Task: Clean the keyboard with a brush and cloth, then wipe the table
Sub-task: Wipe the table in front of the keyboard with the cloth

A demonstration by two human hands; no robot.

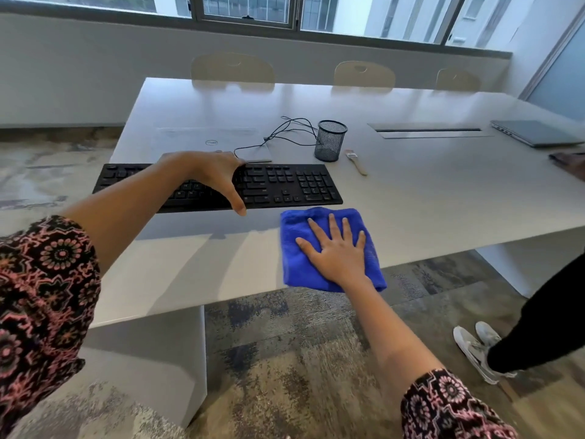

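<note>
**Entry: counter wipe, keyboard held aside**

Obs.:
- Left grip [209,175] spans the keyboard [285,185] front to back, fingers over the far edge and thumb hooked at the near edge, so it is closed on the keyboard.
- A shadow band under the keyboard's near edge suggests that side is raised slightly. Cannot confirm full lift.
- Right grip [338,251] is open, palm flat and fingers spread. It presses the folded blue cloth [297,267] onto the counter [443,191] near its front edge, just in front of the keyboard's right end. One corner of the cloth overhangs the edge.
- Brush [357,162] lies idle on the counter beside the mesh cup [330,141], behind the keyboard.
- A closed laptop [196,141] with a cable [285,128] sits just beyond the keyboard.

Judgement: the brush is set down and the cloth is on the bare surface, so this looks like the table-wiping stage.

Method notes for a clean pass:
- Keep the palm flat with even pressure, and overlap the strokes.
- Pull the cloth back from the edge so the overhanging corner does not drag it off.
- Hold the keyboard high enough to pass the cloth beneath where it sat.
- Mind the cable behind when setting the keyboard back.
- Wipe around the cup and brush, or move them first.
</note>
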